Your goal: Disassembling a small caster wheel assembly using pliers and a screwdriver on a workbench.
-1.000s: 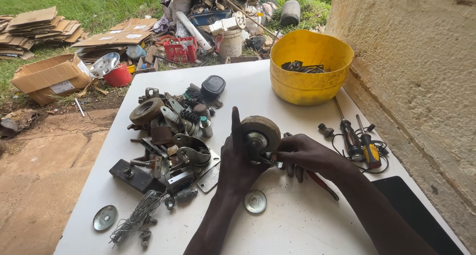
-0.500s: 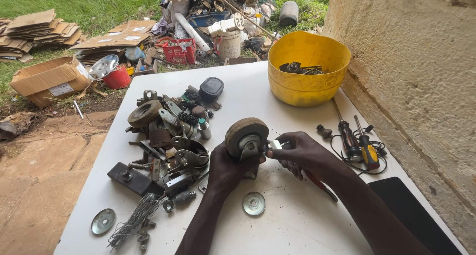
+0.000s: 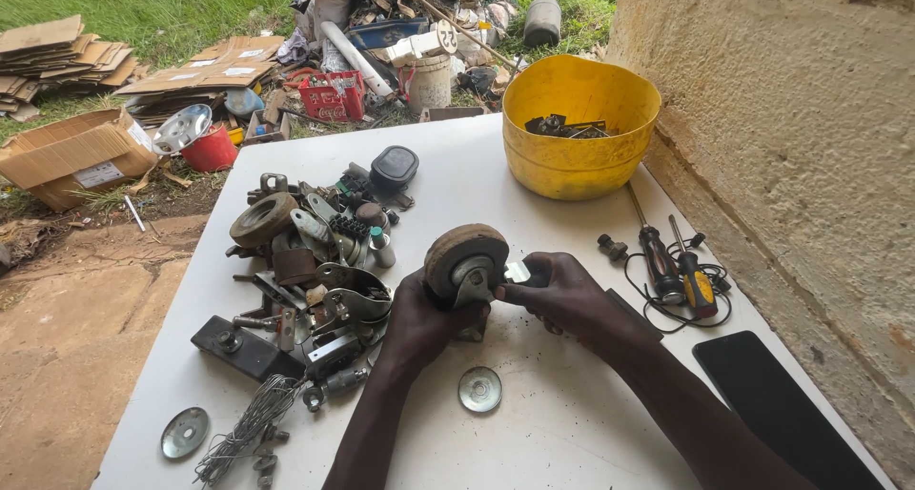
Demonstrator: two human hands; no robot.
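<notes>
Caster wheel [image 3: 465, 261] sits between our hands, raised just above the white surface [image 3: 572, 433]: our left hand [image 3: 424, 318] grips it from below, our right hand [image 3: 562, 290] pinches its metal bracket at the side. A round washer [image 3: 479, 389] lies just beneath.

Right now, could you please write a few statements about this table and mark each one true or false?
1. Both hands hold the caster wheel. True: left hand, right hand.
2. The yellow bowl is empty. False: dark metal parts lie inside.
3. A round metal washer lies on the table below the hands. True.
4. The screwdrivers lie left of the scrap pile. False: they lie to its right, near the wall.
</notes>
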